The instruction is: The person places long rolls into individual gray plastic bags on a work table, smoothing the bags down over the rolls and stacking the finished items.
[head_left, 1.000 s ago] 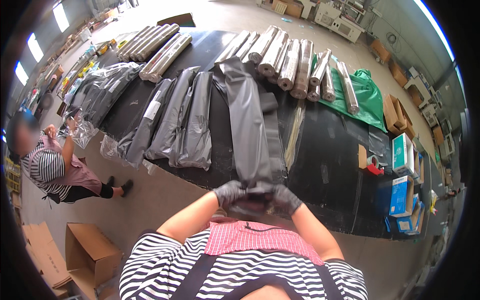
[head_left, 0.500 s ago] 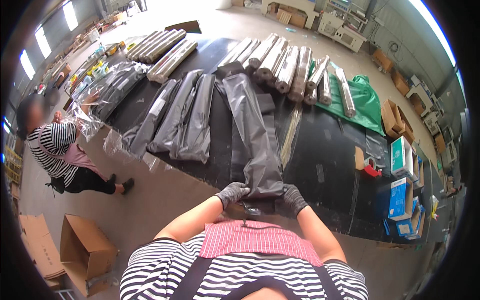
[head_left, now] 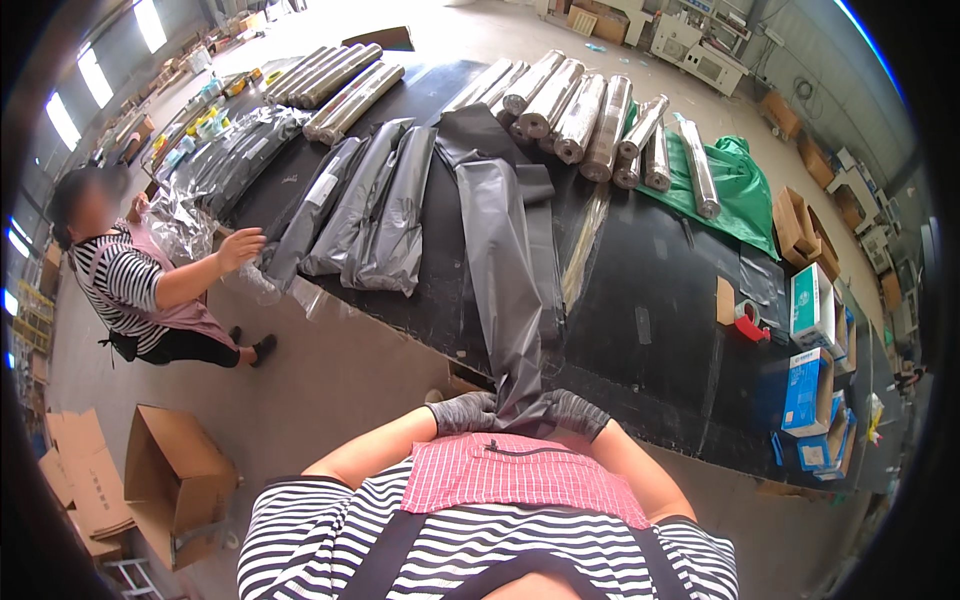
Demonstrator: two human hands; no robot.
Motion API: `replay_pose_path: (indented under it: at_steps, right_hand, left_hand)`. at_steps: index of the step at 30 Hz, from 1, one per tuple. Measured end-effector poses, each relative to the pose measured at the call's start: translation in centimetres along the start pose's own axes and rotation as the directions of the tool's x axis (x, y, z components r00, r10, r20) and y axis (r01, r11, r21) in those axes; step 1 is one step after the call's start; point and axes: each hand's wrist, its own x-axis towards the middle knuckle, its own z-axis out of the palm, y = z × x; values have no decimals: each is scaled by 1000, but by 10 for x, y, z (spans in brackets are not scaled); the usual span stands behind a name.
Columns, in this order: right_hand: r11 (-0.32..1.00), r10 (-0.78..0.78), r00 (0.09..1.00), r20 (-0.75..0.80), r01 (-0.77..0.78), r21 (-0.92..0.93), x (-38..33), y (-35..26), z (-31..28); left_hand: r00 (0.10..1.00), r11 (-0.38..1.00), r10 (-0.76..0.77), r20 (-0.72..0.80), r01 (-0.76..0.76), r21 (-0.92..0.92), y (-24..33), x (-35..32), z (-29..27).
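Close against the body, the left hand and the right hand, both in grey knit gloves, are closed on the near end of a long grey plastic bag, pinching it together just above the red checked apron. The bag hangs over the near edge of the black worktop and runs away along it, its far end lying among the film rolls.

The grip looks bunched rather than even, so one likely trouble is the slick film sliding through the gloves or creasing crookedly if one hand draws harder than the other. Where the bag bends over the worktop edge it could snag or stretch thin.

Just to the left lie other folded grey bags, close enough that a sideways drag might catch and disorder them. To the right, well apart, a tape dispenser and blue-and-white boxes seem out of reach of the bag.

Farther off, the bag's far end touches the silvery rolls; a firm tug could nudge one and set it rolling toward the green sheet. A person in a striped top works at the worktop's left side with clear wrapping, and their hand is near the folded bags, so a shifted pile could disturb that work.
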Motion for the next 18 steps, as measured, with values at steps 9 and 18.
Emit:
replay_pose_path:
  at_steps: [9, 18]
  right_hand:
    - [946, -318, 790, -523, 297, -127, 70, -55, -33]
    - [980, -154, 955, -252, 115, -164, 51, 68, -26]
  left_hand:
    - [897, 973, 173, -406, -219, -70, 18, 45, -65]
    - [948, 994, 75, -309, -96, -53, -15, 5, -11]
